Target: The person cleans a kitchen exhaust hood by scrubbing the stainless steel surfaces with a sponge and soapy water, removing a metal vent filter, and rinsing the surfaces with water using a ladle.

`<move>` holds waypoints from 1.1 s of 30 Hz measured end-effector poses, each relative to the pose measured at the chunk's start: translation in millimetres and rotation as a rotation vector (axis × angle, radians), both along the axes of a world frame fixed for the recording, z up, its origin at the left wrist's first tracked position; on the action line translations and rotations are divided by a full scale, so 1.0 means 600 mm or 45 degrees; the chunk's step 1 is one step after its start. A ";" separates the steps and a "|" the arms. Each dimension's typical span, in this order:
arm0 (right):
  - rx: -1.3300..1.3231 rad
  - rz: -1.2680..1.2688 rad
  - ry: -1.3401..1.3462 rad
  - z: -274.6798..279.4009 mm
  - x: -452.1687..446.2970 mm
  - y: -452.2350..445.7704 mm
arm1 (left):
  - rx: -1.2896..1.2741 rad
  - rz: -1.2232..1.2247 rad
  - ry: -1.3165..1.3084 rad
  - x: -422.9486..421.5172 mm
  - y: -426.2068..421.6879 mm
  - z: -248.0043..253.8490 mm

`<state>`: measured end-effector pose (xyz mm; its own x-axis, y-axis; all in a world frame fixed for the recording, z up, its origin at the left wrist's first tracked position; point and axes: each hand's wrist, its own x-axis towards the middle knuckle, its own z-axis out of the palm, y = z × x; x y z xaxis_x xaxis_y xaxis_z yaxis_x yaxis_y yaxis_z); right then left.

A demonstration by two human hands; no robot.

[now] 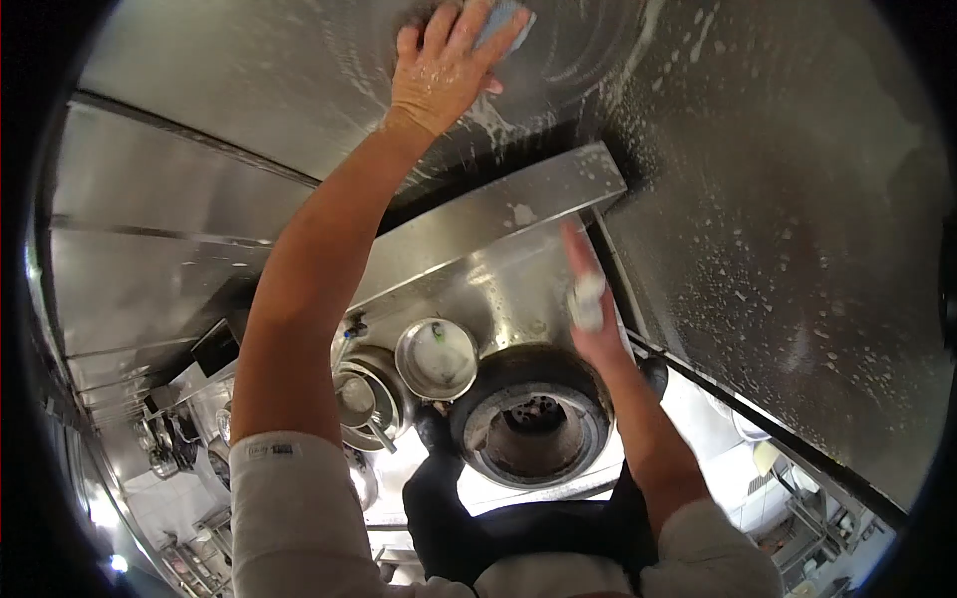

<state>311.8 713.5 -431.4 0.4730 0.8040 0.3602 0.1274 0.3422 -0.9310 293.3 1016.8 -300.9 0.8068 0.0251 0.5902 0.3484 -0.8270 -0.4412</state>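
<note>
My left hand (439, 72) reaches up and presses a light blue scrubbing cloth (510, 28) flat against the soapy steel wall (568, 70). Its fingers lie spread over the cloth, and suds cling to the back of the hand. Lower and to the right, my right hand (596, 334) is smeared by motion, with its fingertips pointing upward. A white patch (588, 299) on it looks like foam or something pale; I cannot tell which. This hand is nearest the steel ledge (498, 214) and the right side panel (778, 269).
Below is a round wok burner (533, 424) with a dark opening. Beside it stand a metal pot of cloudy liquid (437, 359) and a larger pot (399, 399) with a ladle (357, 397) in it. Soapy drops cover the right panel.
</note>
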 end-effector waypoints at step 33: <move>-0.064 -0.872 -0.623 0.153 0.035 0.457 | -1.485 0.644 0.039 -0.714 -0.267 -0.159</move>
